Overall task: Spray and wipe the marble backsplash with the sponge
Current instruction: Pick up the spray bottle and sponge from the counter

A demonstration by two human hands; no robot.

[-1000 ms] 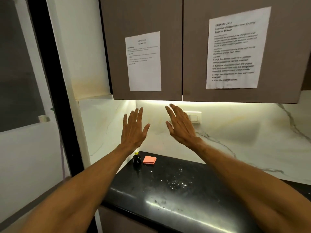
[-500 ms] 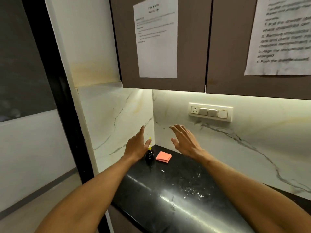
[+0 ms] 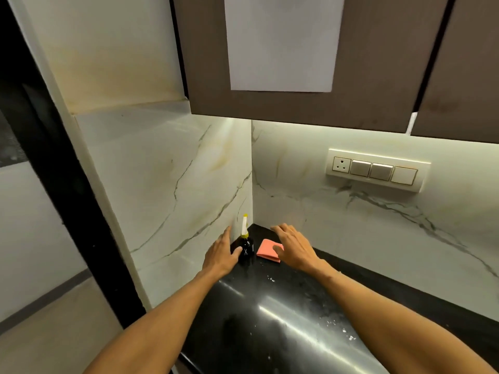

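At the far left stands a dark vertical frame, and just right of it a pale veined side panel runs back into the corner. Your left hand is beside that panel, near the corner. Its fingers are straight and together, pointing up and away from you, and they grip nothing. The thumb reaches right toward the spray bottle; you cannot tell whether it touches the glass.

The bottle is dark with a yellow collar and a pale nozzle. It stands upright on the black surface, tucked into the far corner. Just right of it the pink sponge lies flat on the surface, close to the back wall.

Your right hand is over the right edge of the sponge, palm down. Its fingers are spread and relaxed, not curled round anything, and the thumb overlaps the sponge. Contact is unclear.

The marble backsplash stretches right from the corner, grey veins crossing it, lit from above. A switch panel is mounted on it further right. Brown cabinets hang overhead, with a white sheet on the left door. White specks dot the surface nearer to you.
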